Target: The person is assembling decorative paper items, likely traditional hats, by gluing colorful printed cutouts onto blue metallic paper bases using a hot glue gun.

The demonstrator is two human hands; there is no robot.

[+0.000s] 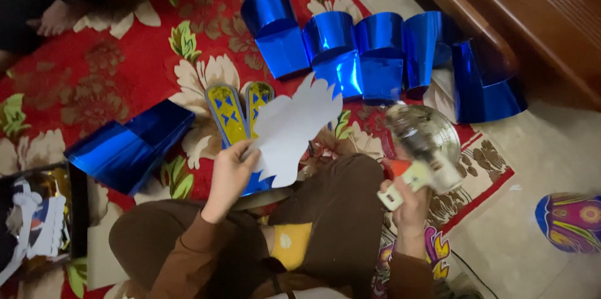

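**Seated on a patterned rug, two hands hold a paper cut-out and a tape dispenser**

Seen from above, a person sits cross-legged in brown trousers (338, 211), with a yellow sock (291, 242) showing between the knees. Nearest the body, the left hand (230, 174) is closed on the lower edge of a white paper cut-out (291, 127) with a scalloped, wing-like outline, lifting it clear of the rug so that its flat face is turned up toward the camera. A strip of blue foil peeks out beneath the hand. The right hand (410, 202) is wrapped round the pale handle of a tape dispenser (426, 145) carrying a blurred clear roll, raised beside the right knee, apparently kept ready within reach of the paper.

Just beyond the cut-out, two yellow strips with blue crosses (228, 111) lie side by side on the red floral rug (125, 67). To the left rests a flattened stack of blue foil card (128, 149), and at the far left edge an open box (37, 217) holds dark and white scraps.

Farther off, a row of shiny blue foil cone-shaped pieces (375, 55) stands packed shoulder to shoulder, seemingly set aside in a line out of the working area. At right, a colourful printed shape (570, 221) lies on pale floor tiles, with wooden furniture (526, 5) behind. Another person's bare foot (59, 17) rests at top left.
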